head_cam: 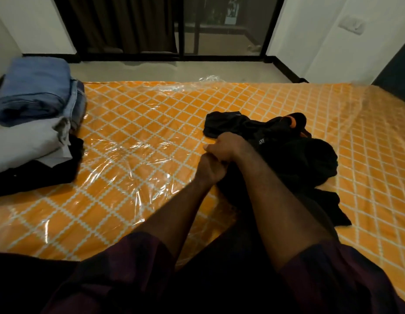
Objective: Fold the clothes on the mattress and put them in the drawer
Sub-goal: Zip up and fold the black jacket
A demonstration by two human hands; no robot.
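- Two hands meet on one crumpled black garment [299,159], which lies right of the middle of the mattress [140,123], its loose tail reaching toward the near edge.
- The left hand [208,169] and right hand [226,147] touch each other, fingers of both curled tight on a bunched edge at the garment's left side.
- The cloth looks soft, light and limp. It will likely sag rather than hold a crease, so gripping two corners well apart should spread it best.
- The plastic wrap [138,159] over the mattress looks slick, so the cloth may slide when smoothed.
- Along the left edge sit folded jeans [33,91], a folded grey garment [22,143] and a folded black garment [38,175].
- No drawer is in sight.
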